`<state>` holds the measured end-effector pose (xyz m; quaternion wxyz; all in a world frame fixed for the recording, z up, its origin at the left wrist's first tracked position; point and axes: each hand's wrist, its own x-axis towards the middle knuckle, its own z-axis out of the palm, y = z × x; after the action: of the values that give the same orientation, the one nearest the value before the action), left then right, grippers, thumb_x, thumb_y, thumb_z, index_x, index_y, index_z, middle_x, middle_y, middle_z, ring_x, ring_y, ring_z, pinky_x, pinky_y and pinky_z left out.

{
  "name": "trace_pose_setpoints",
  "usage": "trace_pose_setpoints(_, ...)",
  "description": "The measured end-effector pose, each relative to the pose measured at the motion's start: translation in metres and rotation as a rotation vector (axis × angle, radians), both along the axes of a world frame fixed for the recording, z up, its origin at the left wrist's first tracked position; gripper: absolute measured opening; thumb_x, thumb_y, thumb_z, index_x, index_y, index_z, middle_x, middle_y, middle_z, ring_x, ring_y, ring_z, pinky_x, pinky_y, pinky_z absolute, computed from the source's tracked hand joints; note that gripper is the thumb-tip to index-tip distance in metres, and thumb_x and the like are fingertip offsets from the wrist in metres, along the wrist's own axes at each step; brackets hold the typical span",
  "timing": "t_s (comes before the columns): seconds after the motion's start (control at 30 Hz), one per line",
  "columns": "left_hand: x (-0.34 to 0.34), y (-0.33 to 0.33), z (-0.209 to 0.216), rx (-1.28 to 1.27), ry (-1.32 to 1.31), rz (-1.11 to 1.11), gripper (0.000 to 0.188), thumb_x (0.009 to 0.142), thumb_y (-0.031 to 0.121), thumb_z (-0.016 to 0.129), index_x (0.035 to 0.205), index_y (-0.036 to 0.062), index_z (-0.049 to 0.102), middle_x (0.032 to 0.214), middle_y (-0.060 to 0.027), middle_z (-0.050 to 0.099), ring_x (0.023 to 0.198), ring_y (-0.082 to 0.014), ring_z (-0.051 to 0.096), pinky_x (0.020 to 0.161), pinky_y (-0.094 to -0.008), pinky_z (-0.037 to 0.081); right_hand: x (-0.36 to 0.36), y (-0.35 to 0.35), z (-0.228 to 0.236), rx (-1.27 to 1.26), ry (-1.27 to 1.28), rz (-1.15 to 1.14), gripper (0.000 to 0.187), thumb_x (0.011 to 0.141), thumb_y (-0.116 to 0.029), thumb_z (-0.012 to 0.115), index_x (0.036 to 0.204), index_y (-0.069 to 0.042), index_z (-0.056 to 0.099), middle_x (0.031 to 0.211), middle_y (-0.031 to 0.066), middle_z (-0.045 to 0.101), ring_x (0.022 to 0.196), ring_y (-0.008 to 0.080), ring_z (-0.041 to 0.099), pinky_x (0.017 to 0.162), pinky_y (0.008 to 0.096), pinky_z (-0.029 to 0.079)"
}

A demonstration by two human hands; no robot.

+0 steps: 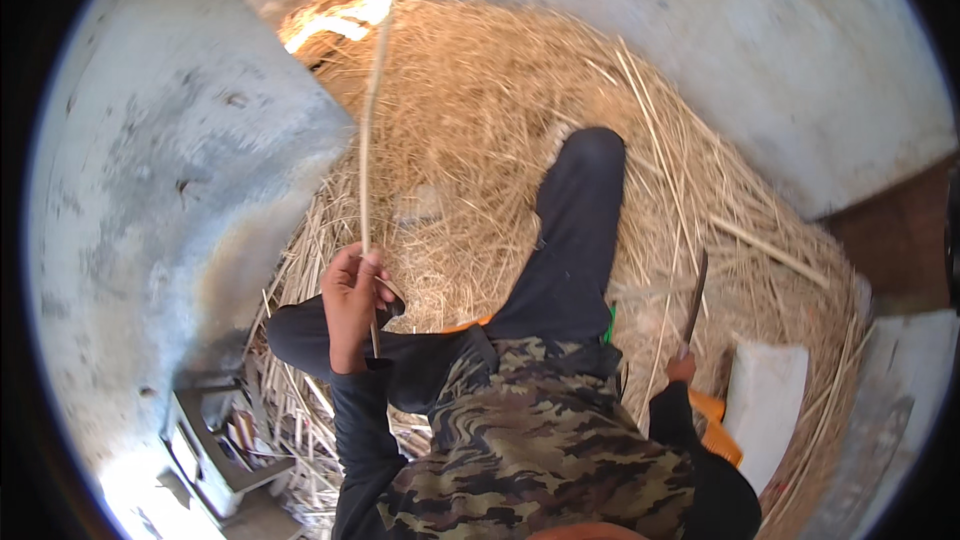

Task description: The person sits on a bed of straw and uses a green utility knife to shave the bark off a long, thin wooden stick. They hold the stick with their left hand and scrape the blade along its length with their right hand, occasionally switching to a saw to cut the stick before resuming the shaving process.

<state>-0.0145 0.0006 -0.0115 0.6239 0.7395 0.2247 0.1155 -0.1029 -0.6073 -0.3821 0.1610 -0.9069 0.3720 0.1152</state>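
Observation:
My left hand [352,305] is closed round a long, thin, pale bamboo strip [367,150], held nearly upright over my bent left leg. The strip's upper part runs up towards the bright patch at the far wall, and its lower end sticks out below my fingers. Off to the right, my right hand [681,369] grips a knife [696,302] with a long, dark blade pointing away from me. The blade is apart from the strip. My right fingers are wrapped round the handle, most of which they hide.
Shavings and thin strips [470,90] cover the floor around my legs. A thicker stick [770,250] lies at the right. Near my right arm are a white slab [766,410] and an orange plastic object [715,430]. At the lower left stands a small box-like shelf [215,450]. Walls [180,150] enclose the space.

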Motion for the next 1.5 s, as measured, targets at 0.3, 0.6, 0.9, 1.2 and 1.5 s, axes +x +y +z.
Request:
trace_pose_setpoints(0.3,0.010,-0.023,-0.010,0.000,-0.097,-0.082,0.026,0.099,0.028,0.055,0.087,0.0058,0.057,0.066,-0.0013,0.058,0.044,-0.0059,0.052,0.039,-0.0179,0.037,0.030,0.049,-0.045,0.367,-0.213,0.243,0.046,0.074,-0.027,0.076,0.109,-0.003,0.059,0.094,0.0213,0.065,0.086,0.0394,0.064,0.077,0.0469,0.051)
trace_pose_setpoints(0.6,0.027,-0.052,-0.004,-0.050,-0.060,-0.121,0.022,0.098,0.018,0.057,0.111,0.0006,0.062,0.069,-0.0006,0.060,0.048,-0.0036,0.052,0.041,-0.0166,0.038,0.063,0.136,-0.121,0.181,0.139,0.244,0.075,0.068,-0.051,0.076,0.115,0.004,0.058,0.115,0.0258,0.062,0.107,0.0387,0.062,0.092,0.0457,0.049)
trace_pose_setpoints(0.9,0.030,-0.049,-0.002,-0.201,-0.098,-0.131,0.030,0.099,0.011,0.052,0.125,-0.0054,0.054,0.085,-0.0065,0.062,0.064,-0.0070,0.059,0.050,-0.0198,0.050,0.036,0.172,-0.079,0.046,-0.127,0.234,0.065,0.077,-0.046,0.069,0.119,0.002,0.058,0.123,0.0252,0.059,0.112,0.0362,0.060,0.092,0.0459,0.049)
trace_pose_setpoints(1.2,0.030,-0.046,-0.010,-0.274,-0.150,-0.106,0.036,0.097,0.009,0.056,0.129,-0.0054,0.052,0.087,-0.0086,0.065,0.068,-0.0092,0.062,0.053,-0.0214,0.054,0.100,0.212,-0.046,0.450,0.123,0.474,0.061,0.079,-0.044,0.067,0.118,0.001,0.059,0.121,0.0252,0.060,0.111,0.0362,0.061,0.091,0.0457,0.049)
trace_pose_setpoints(1.5,0.036,-0.035,-0.004,-0.291,-0.202,-0.117,0.032,0.097,0.013,0.057,0.123,-0.0045,0.057,0.086,-0.0077,0.064,0.065,-0.0096,0.062,0.052,-0.0220,0.054,0.072,0.116,-0.045,0.293,0.495,0.466,0.057,0.081,-0.042,0.066,0.118,0.000,0.059,0.119,0.0252,0.062,0.110,0.0363,0.062,0.090,0.0456,0.050)
